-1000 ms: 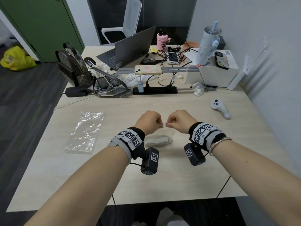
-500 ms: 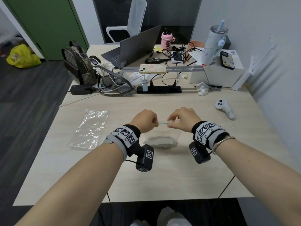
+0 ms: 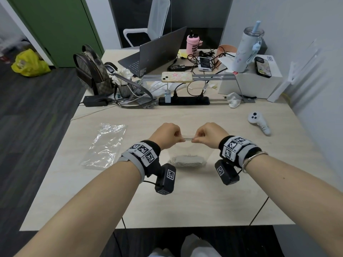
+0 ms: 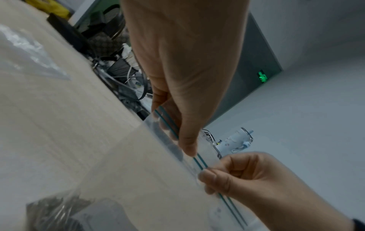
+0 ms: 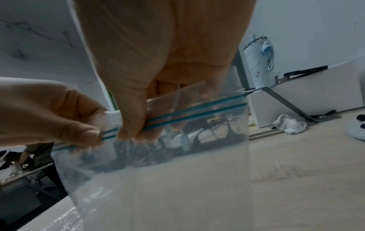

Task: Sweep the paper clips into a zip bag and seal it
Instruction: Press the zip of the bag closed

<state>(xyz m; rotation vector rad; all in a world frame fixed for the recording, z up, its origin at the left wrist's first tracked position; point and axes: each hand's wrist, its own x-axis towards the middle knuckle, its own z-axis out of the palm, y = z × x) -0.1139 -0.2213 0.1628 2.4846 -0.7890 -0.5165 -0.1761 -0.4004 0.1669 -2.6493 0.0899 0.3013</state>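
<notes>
A clear zip bag hangs upright above the table between my two hands, with a heap of silvery paper clips in its bottom, which rests on the tabletop. Its top carries a double blue-green zip strip. My left hand pinches the strip at its left part, thumb in front. My right hand pinches the strip a short way to the right, fingers curled behind it. The two pinches sit close together near the strip's middle.
A second, empty clear plastic bag lies flat to the left. A white controller lies at the right. A black power strip, cables, a backpack, a laptop and a white box crowd the far side.
The two hands stay pinched on the zip strip and have shifted slightly; the gap between them widened a little half a second ago and has narrowed again. The bag still hangs between them.
</notes>
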